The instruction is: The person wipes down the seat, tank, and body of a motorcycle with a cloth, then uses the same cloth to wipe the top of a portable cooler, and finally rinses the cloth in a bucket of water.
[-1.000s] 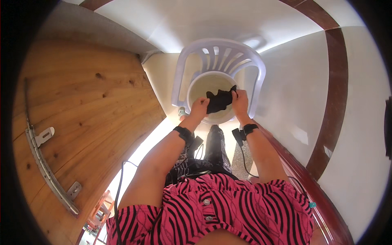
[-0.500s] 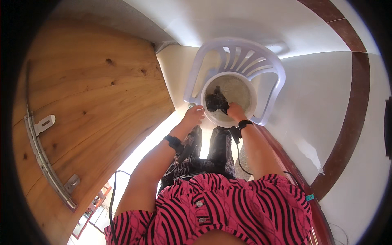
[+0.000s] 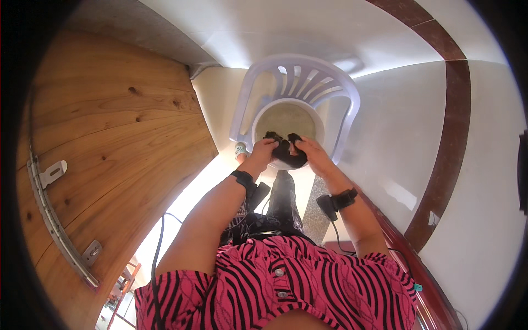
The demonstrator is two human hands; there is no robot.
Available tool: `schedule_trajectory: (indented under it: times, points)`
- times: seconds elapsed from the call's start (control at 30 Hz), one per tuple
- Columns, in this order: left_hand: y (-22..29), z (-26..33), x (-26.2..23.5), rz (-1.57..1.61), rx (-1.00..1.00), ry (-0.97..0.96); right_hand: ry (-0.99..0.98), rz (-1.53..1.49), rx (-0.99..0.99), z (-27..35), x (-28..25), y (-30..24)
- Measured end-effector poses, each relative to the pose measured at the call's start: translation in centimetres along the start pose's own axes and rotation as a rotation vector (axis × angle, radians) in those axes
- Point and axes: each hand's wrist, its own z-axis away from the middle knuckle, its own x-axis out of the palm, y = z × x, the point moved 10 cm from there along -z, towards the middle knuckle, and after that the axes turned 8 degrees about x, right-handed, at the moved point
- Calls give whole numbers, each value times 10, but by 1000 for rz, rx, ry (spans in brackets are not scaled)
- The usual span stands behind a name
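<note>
A dark, bunched piece of black cloth point(image 3: 295, 160) hangs at the near side of a white round basin point(image 3: 319, 122). My left hand point(image 3: 263, 154) has its fingers closed on the cloth's left end. Across from it, my right hand point(image 3: 313, 153) grips the right part, thumb on top. Between the hands the cloth sags in a loop, partly over the near rim. Cloudy greyish water point(image 3: 286, 118) fills the basin. The basin rests on a pale lilac plastic chair point(image 3: 241, 104) with a slatted back. Fingertips under the cloth are hidden.
A wooden door point(image 3: 126, 126) with metal fittings stands close on the left. White tiled wall point(image 3: 396, 126) with a dark brown band point(image 3: 456, 126) rises at the right. Straps with small dark devices and cables sit on both wrists. A patterned shoe point(image 3: 240, 149) shows beside the chair.
My left hand, empty and off the basin's left side before, now holds the cloth too. The cloth has come from the water toward me and hangs between both hands.
</note>
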Motion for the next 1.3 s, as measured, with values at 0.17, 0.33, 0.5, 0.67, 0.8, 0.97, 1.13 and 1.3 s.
schedule_trajectory:
  times: [0.17,0.33,0.5,0.67,0.8,0.97,1.13,1.3]
  points:
    - [50,15,10,-380,311,125,527,673,-19,6,-77,1]
    - [50,15,18,-399,368,86,403,1239,-347,-3,-10,-2]
    - [29,7,12,-446,380,-26,308,953,-156,-46,-4,24]
    - [29,27,-33,-501,338,48,305,1199,46,-89,-39,93]
    - [35,44,-57,-538,188,76,386,1280,238,-108,-78,144]
    - [23,51,-43,-330,61,-54,462,1060,-28,-94,-74,110]
    - [-8,42,-25,-154,-92,-53,209,175,42,-59,-26,82]
    - [-9,33,32,178,-212,-79,132,-118,-170,-1,29,11]
